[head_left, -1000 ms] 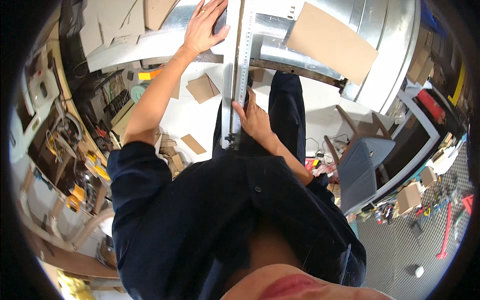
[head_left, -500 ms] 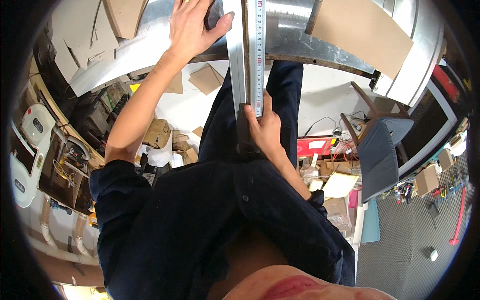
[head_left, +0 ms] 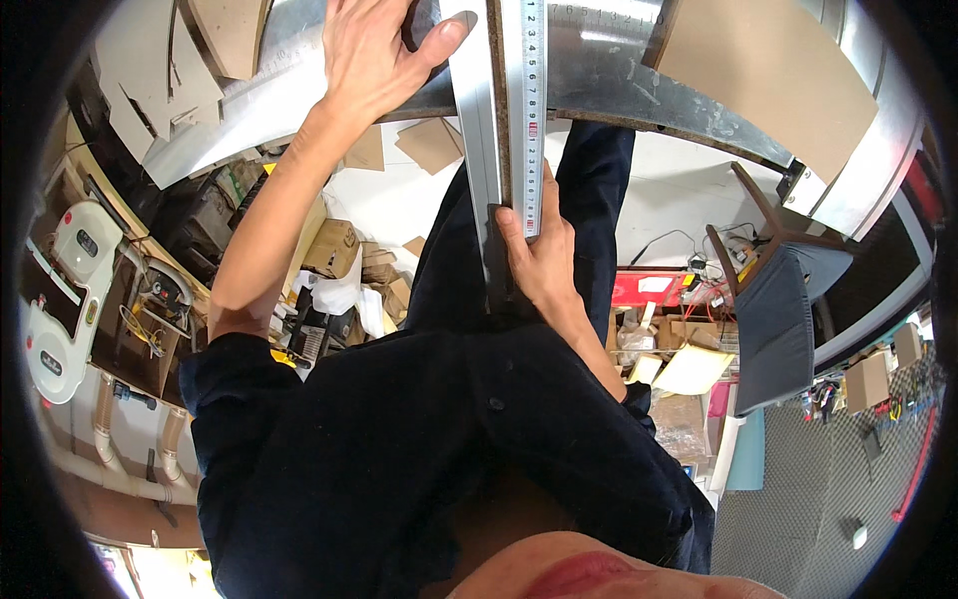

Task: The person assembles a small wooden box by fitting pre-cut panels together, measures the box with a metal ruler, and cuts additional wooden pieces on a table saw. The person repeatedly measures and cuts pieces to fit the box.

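Observation:
A long silvery metal bar runs toward my body, with a white ruler strip marked in black and red along its right side; a dark slot separates them. My left hand lies at the bar's far part, fingers stretched away and cut off by the top edge. Its thumb is spread and touches the bar. Something dark shows between thumb and fingers. At the near end, my right hand is closed round the ruler-marked part, thumb on top and fingers at the right side. The underside of that grip is hidden.
A curved-looking metal worktop crosses the top, bearing a brown board at right and cut board pieces at left. Below are a dark chair, a cardboard box, cables and a red case.
The view has shifted, so the bar, ruler strip, right hand and surroundings sit farther right in the picture. Both hands keep about the same hold and pose.

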The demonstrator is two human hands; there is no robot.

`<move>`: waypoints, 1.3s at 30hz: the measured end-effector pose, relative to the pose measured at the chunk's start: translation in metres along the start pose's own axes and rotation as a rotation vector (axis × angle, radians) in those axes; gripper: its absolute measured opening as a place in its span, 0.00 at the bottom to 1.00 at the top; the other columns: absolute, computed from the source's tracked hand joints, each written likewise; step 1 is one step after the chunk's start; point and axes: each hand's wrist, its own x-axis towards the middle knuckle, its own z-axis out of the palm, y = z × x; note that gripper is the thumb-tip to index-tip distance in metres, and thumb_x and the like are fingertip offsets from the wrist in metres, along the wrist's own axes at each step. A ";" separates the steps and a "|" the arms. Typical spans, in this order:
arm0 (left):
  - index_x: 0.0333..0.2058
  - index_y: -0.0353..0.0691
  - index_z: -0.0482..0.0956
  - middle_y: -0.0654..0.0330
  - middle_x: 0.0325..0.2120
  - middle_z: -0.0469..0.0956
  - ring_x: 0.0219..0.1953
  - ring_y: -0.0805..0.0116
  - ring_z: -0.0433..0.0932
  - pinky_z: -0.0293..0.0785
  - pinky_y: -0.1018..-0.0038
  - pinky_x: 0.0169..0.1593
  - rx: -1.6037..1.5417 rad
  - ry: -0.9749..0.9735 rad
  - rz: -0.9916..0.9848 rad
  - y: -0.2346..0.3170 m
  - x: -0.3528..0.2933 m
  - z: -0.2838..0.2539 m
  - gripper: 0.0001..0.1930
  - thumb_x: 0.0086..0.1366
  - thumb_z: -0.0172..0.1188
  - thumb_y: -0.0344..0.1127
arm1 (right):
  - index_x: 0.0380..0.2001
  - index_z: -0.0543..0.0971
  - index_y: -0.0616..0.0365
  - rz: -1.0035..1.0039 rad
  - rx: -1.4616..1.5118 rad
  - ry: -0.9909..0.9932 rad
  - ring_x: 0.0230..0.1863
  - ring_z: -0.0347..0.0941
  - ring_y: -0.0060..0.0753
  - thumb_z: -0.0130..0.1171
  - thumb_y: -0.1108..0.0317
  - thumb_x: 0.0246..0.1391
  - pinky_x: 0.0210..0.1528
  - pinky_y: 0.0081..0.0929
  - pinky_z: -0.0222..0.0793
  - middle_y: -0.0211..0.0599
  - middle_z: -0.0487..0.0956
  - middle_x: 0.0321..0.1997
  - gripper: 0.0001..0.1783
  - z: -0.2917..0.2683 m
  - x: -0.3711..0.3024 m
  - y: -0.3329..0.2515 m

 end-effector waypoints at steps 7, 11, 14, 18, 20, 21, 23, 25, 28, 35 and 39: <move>0.65 0.35 0.66 0.44 0.66 0.63 0.72 0.44 0.55 0.43 0.48 0.72 0.017 0.007 -0.005 0.002 -0.002 -0.001 0.39 0.62 0.54 0.57 | 0.73 0.47 0.55 0.007 -0.005 -0.022 0.38 0.81 0.66 0.54 0.44 0.64 0.41 0.50 0.81 0.66 0.81 0.44 0.46 -0.002 0.000 0.000; 0.65 0.34 0.66 0.44 0.66 0.63 0.72 0.43 0.55 0.42 0.48 0.72 0.022 0.044 0.038 -0.005 -0.001 0.005 0.39 0.62 0.54 0.57 | 0.73 0.46 0.57 0.020 -0.030 -0.029 0.38 0.82 0.66 0.53 0.43 0.64 0.41 0.50 0.81 0.66 0.81 0.44 0.46 -0.002 -0.001 0.001; 0.65 0.34 0.65 0.43 0.66 0.63 0.72 0.43 0.54 0.42 0.48 0.72 0.019 0.056 0.053 -0.007 -0.002 0.006 0.39 0.63 0.52 0.58 | 0.72 0.46 0.58 0.005 -0.032 -0.029 0.37 0.82 0.66 0.53 0.44 0.64 0.40 0.50 0.81 0.66 0.81 0.44 0.46 -0.003 0.000 0.000; 0.65 0.34 0.65 0.43 0.67 0.63 0.72 0.43 0.54 0.41 0.48 0.72 0.000 0.014 0.007 0.003 0.001 -0.001 0.40 0.63 0.51 0.59 | 0.72 0.47 0.59 -0.018 -0.009 -0.025 0.37 0.82 0.66 0.53 0.45 0.65 0.40 0.50 0.81 0.66 0.80 0.45 0.46 -0.001 0.000 0.002; 0.65 0.34 0.65 0.43 0.67 0.62 0.72 0.43 0.54 0.41 0.48 0.72 -0.005 0.008 0.004 0.003 0.000 -0.002 0.40 0.63 0.51 0.59 | 0.72 0.47 0.58 -0.035 -0.016 -0.018 0.37 0.82 0.66 0.53 0.45 0.65 0.40 0.50 0.81 0.66 0.80 0.45 0.45 -0.002 0.001 0.001; 0.65 0.34 0.65 0.43 0.67 0.62 0.72 0.43 0.54 0.41 0.48 0.72 -0.008 0.005 0.002 0.003 0.000 -0.002 0.40 0.63 0.51 0.59 | 0.72 0.47 0.58 -0.026 -0.021 -0.024 0.37 0.82 0.66 0.53 0.45 0.65 0.40 0.50 0.81 0.66 0.80 0.45 0.45 -0.002 0.001 0.001; 0.65 0.34 0.65 0.43 0.67 0.63 0.72 0.43 0.54 0.41 0.48 0.72 0.005 0.008 0.008 0.005 0.000 -0.003 0.40 0.62 0.52 0.58 | 0.72 0.46 0.58 -0.009 -0.030 -0.036 0.37 0.82 0.66 0.53 0.45 0.65 0.40 0.50 0.81 0.67 0.80 0.45 0.46 -0.002 0.001 0.002; 0.65 0.34 0.66 0.44 0.67 0.63 0.72 0.44 0.54 0.42 0.48 0.72 0.012 0.025 0.020 0.003 0.000 -0.001 0.40 0.62 0.53 0.58 | 0.72 0.46 0.58 0.004 -0.038 -0.040 0.36 0.81 0.66 0.53 0.45 0.64 0.40 0.50 0.81 0.67 0.80 0.45 0.46 -0.002 0.000 0.003; 0.65 0.34 0.66 0.44 0.67 0.63 0.72 0.44 0.55 0.42 0.48 0.72 0.009 0.041 0.025 -0.002 -0.002 0.002 0.39 0.62 0.54 0.57 | 0.73 0.46 0.56 -0.009 -0.037 -0.037 0.36 0.81 0.67 0.54 0.44 0.64 0.39 0.51 0.81 0.67 0.80 0.44 0.46 -0.002 0.000 0.002; 0.65 0.34 0.66 0.44 0.66 0.63 0.72 0.44 0.55 0.43 0.48 0.72 -0.008 0.075 0.060 -0.007 -0.002 0.006 0.40 0.62 0.53 0.58 | 0.69 0.54 0.59 0.079 -0.225 -0.071 0.50 0.77 0.65 0.57 0.47 0.63 0.50 0.49 0.77 0.67 0.73 0.53 0.42 -0.017 0.002 -0.019; 0.65 0.33 0.66 0.43 0.66 0.63 0.72 0.44 0.55 0.43 0.48 0.72 -0.013 0.072 0.067 -0.006 0.000 0.005 0.41 0.63 0.52 0.60 | 0.64 0.60 0.66 -0.043 0.058 0.059 0.64 0.63 0.62 0.62 0.51 0.60 0.66 0.49 0.61 0.65 0.67 0.59 0.40 -0.002 0.003 0.003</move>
